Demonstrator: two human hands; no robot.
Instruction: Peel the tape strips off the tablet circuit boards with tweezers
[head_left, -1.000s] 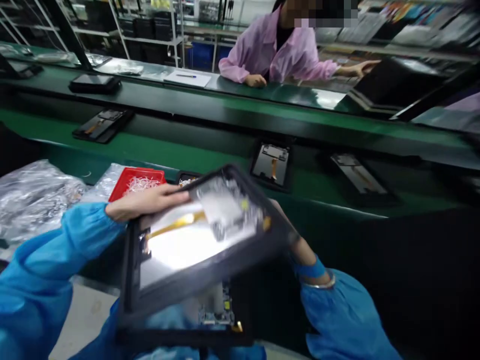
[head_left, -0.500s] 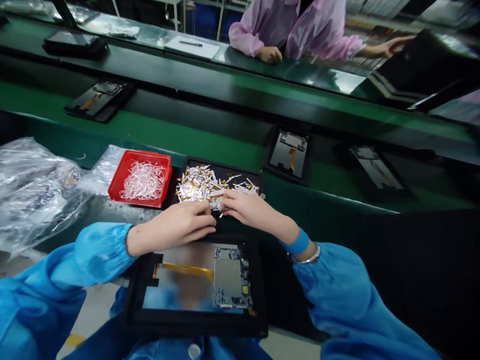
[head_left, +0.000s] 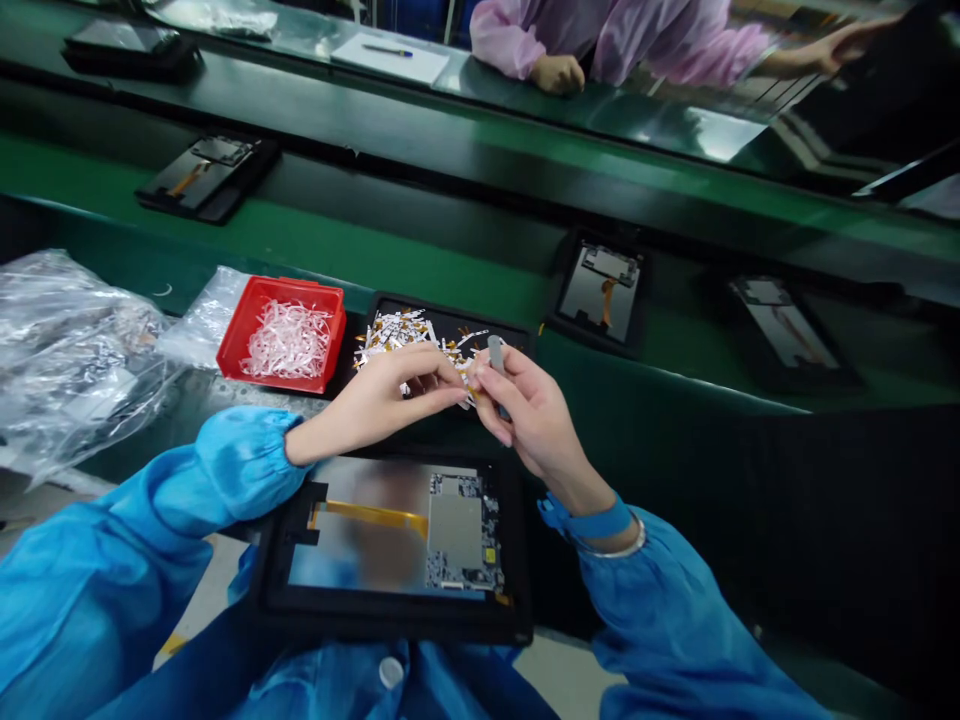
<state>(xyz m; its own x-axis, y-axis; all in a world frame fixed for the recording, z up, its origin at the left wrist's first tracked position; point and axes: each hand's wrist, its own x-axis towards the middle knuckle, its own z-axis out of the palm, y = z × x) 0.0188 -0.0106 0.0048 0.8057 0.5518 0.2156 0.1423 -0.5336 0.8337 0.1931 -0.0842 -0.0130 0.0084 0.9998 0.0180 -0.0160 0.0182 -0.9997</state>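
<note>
My right hand (head_left: 525,410) is raised above a black tray (head_left: 450,325) of small white and gold strips, fingers pinched on a small grey strip (head_left: 496,355). My left hand (head_left: 390,390) meets it, fingertips pinching at the same strip's lower end. Below both hands a tablet back (head_left: 397,545) in a black frame lies on my lap edge, showing an orange flex cable and a circuit board with a metal shield.
A red tray (head_left: 232,345) of white peeled strips sits left of the black tray. Crinkled plastic bags (head_left: 67,350) lie at far left. Several tablets (head_left: 604,285) ride the green conveyor. A person in a pink coat (head_left: 622,35) works across the line.
The tablet, held tilted up a second ago, now lies flat. Both hands went to the strip tray, and have lifted off it with a small grey strip between them.
</note>
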